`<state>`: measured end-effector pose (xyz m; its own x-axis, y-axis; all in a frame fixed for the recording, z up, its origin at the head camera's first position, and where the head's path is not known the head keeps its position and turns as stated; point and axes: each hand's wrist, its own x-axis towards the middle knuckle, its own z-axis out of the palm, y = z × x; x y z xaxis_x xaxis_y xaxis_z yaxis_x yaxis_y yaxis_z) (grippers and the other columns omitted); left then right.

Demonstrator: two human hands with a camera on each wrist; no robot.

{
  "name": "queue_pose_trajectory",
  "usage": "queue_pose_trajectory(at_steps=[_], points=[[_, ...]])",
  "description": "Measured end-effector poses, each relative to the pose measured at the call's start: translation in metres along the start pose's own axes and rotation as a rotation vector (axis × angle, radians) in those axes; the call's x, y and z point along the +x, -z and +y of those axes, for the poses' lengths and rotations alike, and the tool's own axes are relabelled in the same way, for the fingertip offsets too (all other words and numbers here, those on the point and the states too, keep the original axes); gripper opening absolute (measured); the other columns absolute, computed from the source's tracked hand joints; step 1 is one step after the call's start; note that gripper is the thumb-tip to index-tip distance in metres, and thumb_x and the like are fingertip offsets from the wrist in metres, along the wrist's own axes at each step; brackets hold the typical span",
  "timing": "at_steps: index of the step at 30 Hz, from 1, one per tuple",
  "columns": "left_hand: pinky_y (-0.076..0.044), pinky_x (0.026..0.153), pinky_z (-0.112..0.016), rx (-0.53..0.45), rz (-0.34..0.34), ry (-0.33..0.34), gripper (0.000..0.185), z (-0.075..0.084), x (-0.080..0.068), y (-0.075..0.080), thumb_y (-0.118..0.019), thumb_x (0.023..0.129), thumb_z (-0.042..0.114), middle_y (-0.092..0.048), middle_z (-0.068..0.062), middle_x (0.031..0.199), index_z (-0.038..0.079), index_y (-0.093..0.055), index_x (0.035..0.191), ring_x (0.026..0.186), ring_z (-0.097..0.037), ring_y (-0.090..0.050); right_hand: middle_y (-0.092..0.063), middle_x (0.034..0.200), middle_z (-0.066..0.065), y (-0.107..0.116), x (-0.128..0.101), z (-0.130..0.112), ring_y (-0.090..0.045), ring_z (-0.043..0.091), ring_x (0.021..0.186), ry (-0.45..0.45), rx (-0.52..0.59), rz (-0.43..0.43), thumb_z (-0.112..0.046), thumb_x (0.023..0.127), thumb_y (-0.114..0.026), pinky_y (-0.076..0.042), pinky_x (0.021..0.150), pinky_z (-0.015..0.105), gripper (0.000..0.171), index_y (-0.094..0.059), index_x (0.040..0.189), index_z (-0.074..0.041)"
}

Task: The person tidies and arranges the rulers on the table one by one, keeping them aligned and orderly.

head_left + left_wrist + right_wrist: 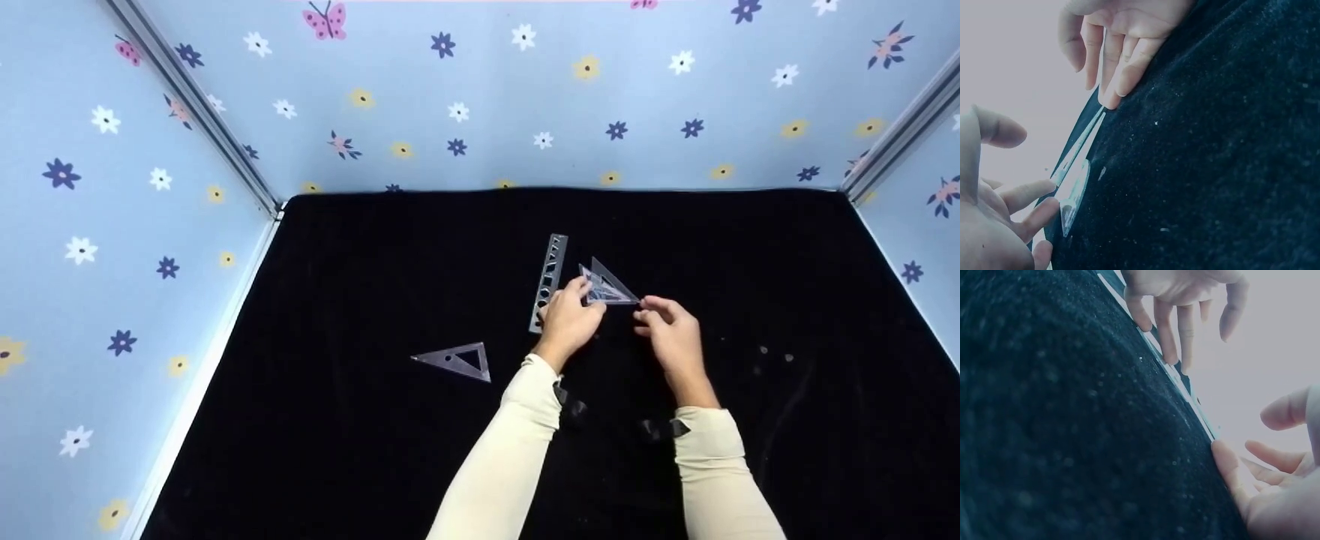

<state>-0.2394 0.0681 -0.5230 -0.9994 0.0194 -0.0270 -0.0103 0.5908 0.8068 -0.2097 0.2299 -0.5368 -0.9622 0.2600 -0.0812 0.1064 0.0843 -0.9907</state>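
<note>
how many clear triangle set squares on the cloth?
2, maybe more: one triangle lies alone left of the left hand; one triangle between both hands' fingertips, possibly stacked.

The table cloth (360,465) is black, flecked with pale lint in the wrist views. The walls (525,97) are light blue — scattered with white, navy and yellow flowers, plus pink butterflies. Both set squares (607,289) (457,361) and the stencil ruler (548,281) are clear plastic, greyish against the black. The sleeves (502,465) are cream — with dark straps at the wrists.
</note>
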Motion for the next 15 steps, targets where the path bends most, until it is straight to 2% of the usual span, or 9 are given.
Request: queue_pose_trajectory(at_steps=[9,15], points=[[-0.032,0.101,-0.044,0.034,0.052,-0.066,0.049,0.000,-0.010,0.001,-0.061,0.090,0.023,-0.066,0.008,0.128,0.008,-0.060,0.137,0.122,-0.018,-0.057,-0.062,0.124,0.030,-0.002,-0.002,0.000,-0.069,0.017,0.091,0.025,0.023,0.033,0.006,0.095,-0.053,-0.057,0.079,0.025,0.031,-0.058,0.124,0.016],[-0.035,0.100,-0.043,0.054,0.104,-0.085,0.045,-0.003,-0.020,0.003,-0.062,0.090,0.020,-0.069,0.006,0.125,0.009,-0.064,0.133,0.117,-0.018,-0.060,-0.063,0.122,0.029,-0.005,-0.005,0.001,-0.069,0.012,0.088,0.033,0.009,0.039,0.003,0.094,-0.059,-0.056,0.081,0.024,0.029,-0.062,0.121,0.013]])
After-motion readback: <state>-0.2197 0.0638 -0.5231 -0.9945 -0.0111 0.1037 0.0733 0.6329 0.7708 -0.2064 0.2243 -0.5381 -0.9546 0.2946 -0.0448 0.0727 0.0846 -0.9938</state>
